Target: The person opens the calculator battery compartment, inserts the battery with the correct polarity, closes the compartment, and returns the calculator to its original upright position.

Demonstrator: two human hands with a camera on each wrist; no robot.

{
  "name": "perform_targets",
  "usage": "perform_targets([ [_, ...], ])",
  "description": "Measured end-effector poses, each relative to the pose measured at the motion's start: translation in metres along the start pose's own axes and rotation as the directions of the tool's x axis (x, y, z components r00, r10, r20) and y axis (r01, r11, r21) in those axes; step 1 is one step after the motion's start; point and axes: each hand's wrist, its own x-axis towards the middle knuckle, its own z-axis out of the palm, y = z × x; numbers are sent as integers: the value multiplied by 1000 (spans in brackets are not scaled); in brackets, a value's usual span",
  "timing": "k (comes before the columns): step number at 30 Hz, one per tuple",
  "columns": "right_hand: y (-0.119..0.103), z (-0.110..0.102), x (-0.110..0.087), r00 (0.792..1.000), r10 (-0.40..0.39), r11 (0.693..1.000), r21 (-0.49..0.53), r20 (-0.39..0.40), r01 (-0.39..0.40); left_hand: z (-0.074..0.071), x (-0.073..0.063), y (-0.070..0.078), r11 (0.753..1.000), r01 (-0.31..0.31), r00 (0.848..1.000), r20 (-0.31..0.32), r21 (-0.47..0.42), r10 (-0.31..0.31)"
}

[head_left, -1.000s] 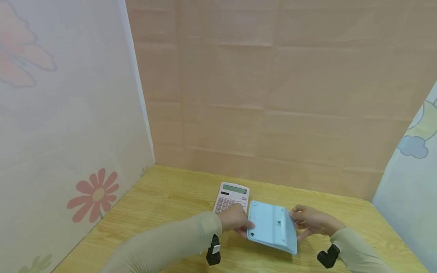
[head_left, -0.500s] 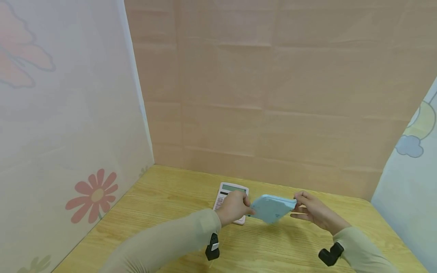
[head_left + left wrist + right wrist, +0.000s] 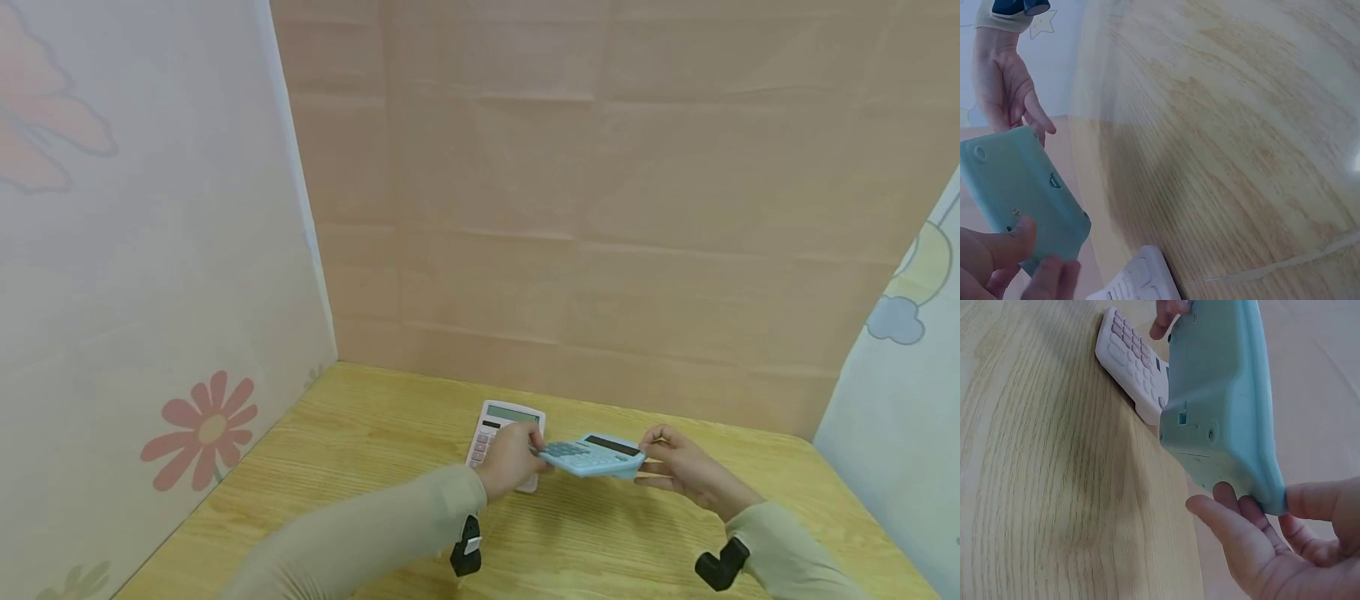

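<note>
A light blue calculator (image 3: 600,456) is held up off the table between both hands, its keys and dark display facing up. My left hand (image 3: 512,460) pinches its left end, thumb on the underside in the left wrist view. My right hand (image 3: 688,468) pinches the display end at a corner, with the other fingers spread below in the right wrist view. The underside of the blue calculator (image 3: 1210,381) shows a battery cover and round feet. A pink calculator (image 3: 487,433) lies face up on the table behind my left hand, which partly covers its keys.
The wooden table (image 3: 390,417) reaches back to a tan papered wall (image 3: 480,250). Patterned white panels stand at the left (image 3: 150,250) and right. Each sleeve carries a black wrist camera, the left one (image 3: 467,546) hanging close over the table.
The blue calculator has turned over: its back faced up a second ago, it tipped through on edge, and its keys now face up. Both hands turned with it; the pink calculator stayed put.
</note>
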Motion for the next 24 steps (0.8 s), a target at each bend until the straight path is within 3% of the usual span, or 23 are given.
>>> perform_targets([
  [3, 2, 0, 0, 1000, -5, 1000, -7, -2, 5, 0, 3, -1, 1000, 20, 1000, -8, -9, -20],
  [8, 3, 0, -3, 998, 16, 999, -40, -59, -19, 0, 6, 2, 988, 113, 993, -1, -107, -114],
  [16, 5, 2, -3, 987, 75, 997, -17, -140, -78, 4, 9, -2, 899, 247, 965, 4, -361, -263],
  [24, 7, 1, 0, 983, 68, 997, -30, -170, -74, 2, 6, -10, 852, 250, 967, 76, -459, -243],
])
